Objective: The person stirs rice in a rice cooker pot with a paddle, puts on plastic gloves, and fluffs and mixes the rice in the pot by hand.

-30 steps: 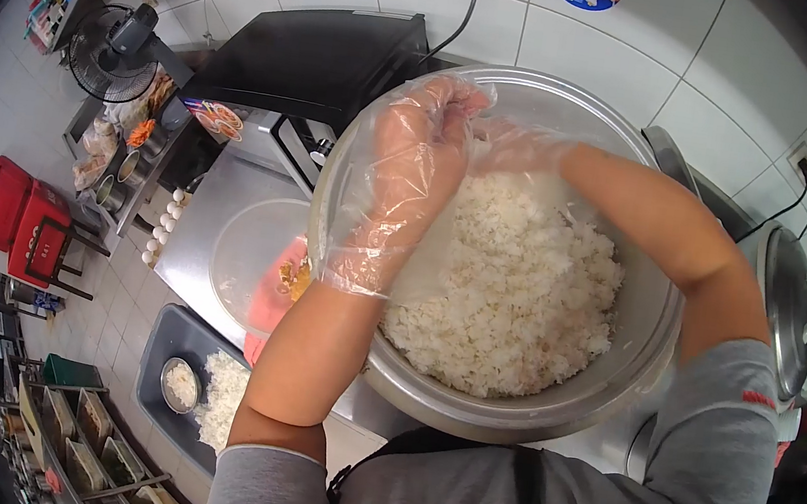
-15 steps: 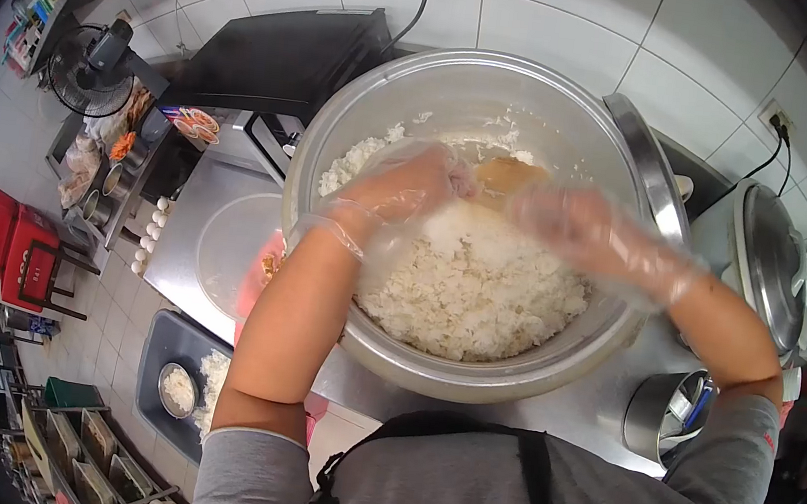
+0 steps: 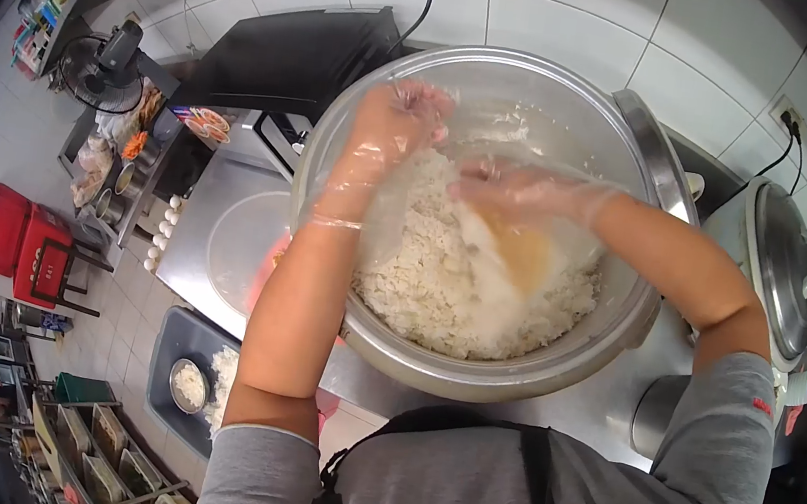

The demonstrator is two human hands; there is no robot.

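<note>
A large round metal pot (image 3: 606, 322) holds a big mound of white rice (image 3: 439, 287). Clear plastic gloves cover both hands. My left hand (image 3: 401, 123) is inside the far left part of the pot, above the rice, its fingers curled; what they hold, if anything, is hidden. My right hand (image 3: 517, 187) is low over the middle of the rice, blurred, with its fingers closed at the upper edge of a tan and white smeared thing (image 3: 524, 252). Its kind is too blurred to tell. Grains of rice stick to the pot's far wall.
A black-topped appliance (image 3: 277, 50) stands behind on the left. To the right is a lidded cooker (image 3: 779, 268), with a metal container (image 3: 658, 414) nearer me. Eggs (image 3: 165, 228) line the counter's left edge. A grey tub (image 3: 170, 364) with a bowl and rice sits lower left.
My left hand has moved up and left, away from the rice's middle. My right hand has moved left across the rice. The tan smeared thing has shifted down and slightly right.
</note>
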